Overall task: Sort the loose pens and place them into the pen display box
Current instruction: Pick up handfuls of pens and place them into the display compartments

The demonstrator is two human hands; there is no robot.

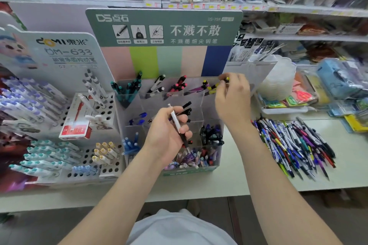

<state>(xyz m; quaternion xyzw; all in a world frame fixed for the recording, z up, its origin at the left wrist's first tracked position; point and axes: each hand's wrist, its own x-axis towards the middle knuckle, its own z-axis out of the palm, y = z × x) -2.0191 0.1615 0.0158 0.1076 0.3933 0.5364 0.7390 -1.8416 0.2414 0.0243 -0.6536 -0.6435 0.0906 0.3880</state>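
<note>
At the display box's [171, 172] top-right compartment, the right hand [233, 95] pinches a yellow-capped pen [223, 82]. It should drop tip-down among matching pens. The left hand [169, 131] grips several pens [176, 121].

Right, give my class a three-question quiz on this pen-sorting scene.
1. True or false: the right hand pinches a yellow-tipped pen over the display box.
2. Where do the loose pens lie? A left of the box; B right of the box; C inside it.
3. Fill in: the white pen is gripped in the ____ hand.
Key: 1 true; 2 B; 3 left.
</note>
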